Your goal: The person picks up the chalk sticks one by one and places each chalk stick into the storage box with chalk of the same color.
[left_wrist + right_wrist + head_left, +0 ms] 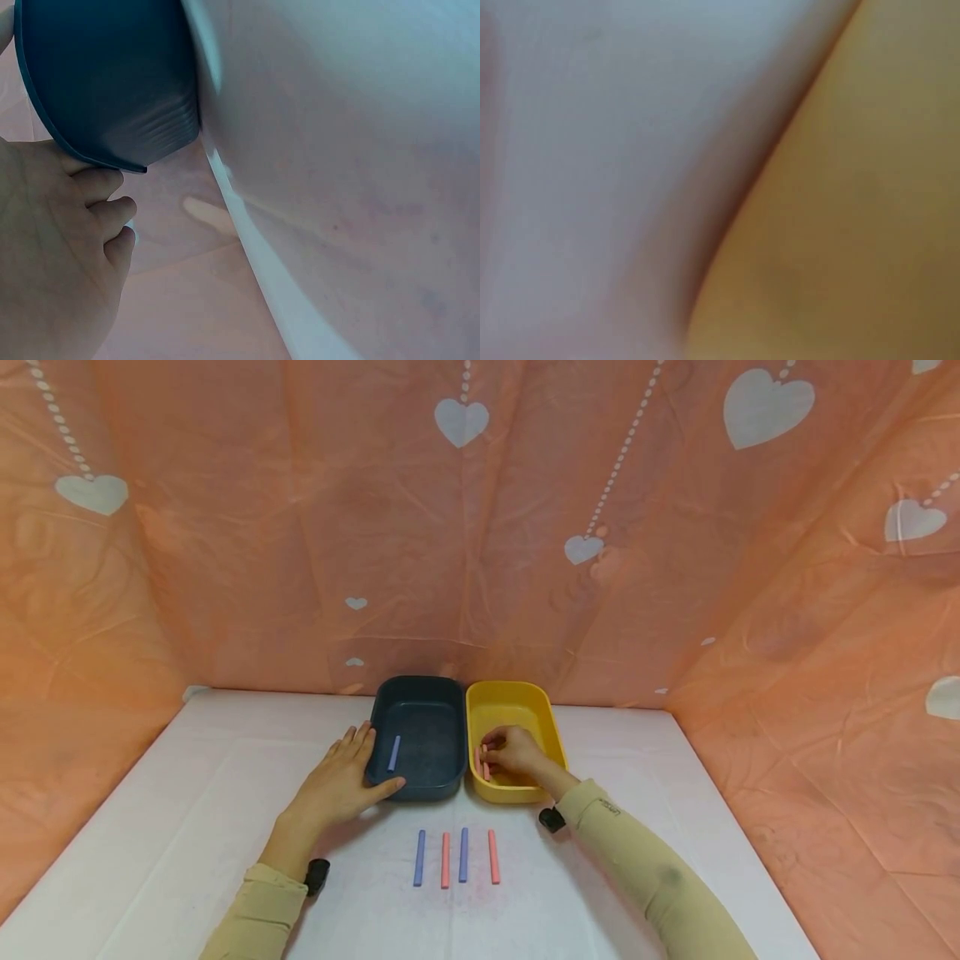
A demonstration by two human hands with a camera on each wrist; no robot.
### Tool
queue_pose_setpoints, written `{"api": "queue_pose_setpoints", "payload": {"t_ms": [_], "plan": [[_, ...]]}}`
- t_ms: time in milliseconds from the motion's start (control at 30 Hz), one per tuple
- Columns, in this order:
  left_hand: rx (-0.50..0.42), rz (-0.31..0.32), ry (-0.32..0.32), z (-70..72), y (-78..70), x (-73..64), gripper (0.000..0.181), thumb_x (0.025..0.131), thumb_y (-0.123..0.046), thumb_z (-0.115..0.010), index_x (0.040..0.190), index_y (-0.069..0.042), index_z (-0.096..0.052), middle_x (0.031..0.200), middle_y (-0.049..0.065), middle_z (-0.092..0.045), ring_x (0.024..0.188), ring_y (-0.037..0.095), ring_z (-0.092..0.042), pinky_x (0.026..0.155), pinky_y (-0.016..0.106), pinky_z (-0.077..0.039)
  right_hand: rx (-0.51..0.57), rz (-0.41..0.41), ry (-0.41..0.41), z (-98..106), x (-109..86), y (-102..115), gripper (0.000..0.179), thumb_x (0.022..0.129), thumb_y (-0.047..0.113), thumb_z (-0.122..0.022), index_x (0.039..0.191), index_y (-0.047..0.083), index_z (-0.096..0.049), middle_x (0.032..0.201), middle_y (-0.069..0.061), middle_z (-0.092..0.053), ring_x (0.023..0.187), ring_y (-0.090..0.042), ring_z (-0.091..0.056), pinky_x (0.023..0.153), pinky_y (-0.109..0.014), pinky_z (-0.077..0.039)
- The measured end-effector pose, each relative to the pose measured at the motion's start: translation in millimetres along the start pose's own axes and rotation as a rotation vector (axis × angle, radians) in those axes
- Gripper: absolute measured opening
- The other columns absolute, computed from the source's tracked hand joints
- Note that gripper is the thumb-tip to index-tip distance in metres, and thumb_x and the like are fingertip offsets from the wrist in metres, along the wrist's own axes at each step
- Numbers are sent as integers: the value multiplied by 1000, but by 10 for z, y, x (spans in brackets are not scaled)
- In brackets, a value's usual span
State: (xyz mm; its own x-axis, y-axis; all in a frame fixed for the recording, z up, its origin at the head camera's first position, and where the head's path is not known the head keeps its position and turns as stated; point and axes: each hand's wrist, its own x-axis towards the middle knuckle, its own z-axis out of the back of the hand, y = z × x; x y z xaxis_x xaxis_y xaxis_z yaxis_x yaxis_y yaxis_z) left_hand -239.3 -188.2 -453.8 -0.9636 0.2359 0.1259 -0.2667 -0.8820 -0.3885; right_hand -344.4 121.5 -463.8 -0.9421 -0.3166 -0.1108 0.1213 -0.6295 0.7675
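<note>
My left hand [336,785] rests against the near left corner of a dark blue tray [420,792], fingers along its side and thumb across the front rim. The left wrist view shows the fingers right at the rim of this tray [112,82]. One blue chalk stick [393,753] lies inside it. Reaching into the yellow tray [517,794], my right hand [516,750] pinches a pink chalk stick [486,770] between thumb and fingers. A second pink stick [477,762] is beside it, near the left wall. The yellow tray fills much of the right wrist view, blurred.
On the white table [375,918], in front of the trays, a blue stick [419,858], a pink stick [446,860], another blue stick [463,855] and another pink stick [493,857] lie in a row. An orange cloth [390,527] with white hearts hangs behind and at both sides.
</note>
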Motion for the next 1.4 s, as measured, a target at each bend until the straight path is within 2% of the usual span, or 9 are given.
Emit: {"api": "queue_pose_setpoints", "payload": {"t_ms": [267,467,600,833,967,1100,1200,1400], "plan": [[3,-7,1,1,-16,-2,109,93,-68,-62,157,13,-28,167,30,-22,155,50,-19,125,62,-19,-64,20,-19,-7,-9,-3,23,93,8,-79,113,-2,-74,95,-7,-72,85,-18,-64,81,-27,-59],[3,-12,-1,-9,-4,-1,109,93,-68,-62,157,14,-28,167,30,-22,154,50,-19,125,62,-19,-55,32,-18,11,-29,2,23,93,9,-78,113,-2,-73,97,-8,-72,86,-18,-65,83,-27,-60],[-1,-11,-2,5,-18,-9,109,94,-68,-62,157,14,-28,167,31,-22,154,51,-19,125,62,-19,-26,45,-7,51,-63,14,25,94,7,-76,116,-4,-71,99,-10,-73,82,-18,-69,79,-29,-62],[-1,-7,-6,24,-39,-9,108,95,-67,-61,156,15,-28,166,31,-23,154,50,-20,125,61,-20,-54,114,-46,140,-161,53,25,94,3,-73,117,-5,-71,100,-12,-71,82,-19,-64,75,-26,-59],[2,-8,-5,22,-40,-5,108,94,-67,-61,156,15,-28,166,31,-23,154,50,-20,125,61,-20,16,121,-56,168,-239,86,28,96,3,-72,121,-7,-69,104,-16,-69,76,-22,-68,70,-29,-61],[-7,-8,-1,10,-34,1,108,94,-65,-63,156,15,-27,167,31,-22,154,50,-19,125,61,-19,86,144,-80,191,-335,131,30,96,0,-71,124,-10,-66,106,-19,-68,74,-31,-72,69,-37,-64],[-6,-9,-3,3,-32,2,108,94,-66,-63,156,15,-28,167,31,-22,154,51,-19,125,62,-19,91,179,-105,212,-419,171,30,96,-1,-70,124,-10,-65,107,-19,-68,74,-35,-72,68,-39,-64],[2,-4,1,17,-39,-13,109,94,-68,-61,156,15,-28,167,31,-22,154,51,-19,125,62,-19,102,226,-128,228,-593,214,29,95,0,-72,121,-10,-66,107,-18,-68,70,-29,-70,63,-31,-62]]}}
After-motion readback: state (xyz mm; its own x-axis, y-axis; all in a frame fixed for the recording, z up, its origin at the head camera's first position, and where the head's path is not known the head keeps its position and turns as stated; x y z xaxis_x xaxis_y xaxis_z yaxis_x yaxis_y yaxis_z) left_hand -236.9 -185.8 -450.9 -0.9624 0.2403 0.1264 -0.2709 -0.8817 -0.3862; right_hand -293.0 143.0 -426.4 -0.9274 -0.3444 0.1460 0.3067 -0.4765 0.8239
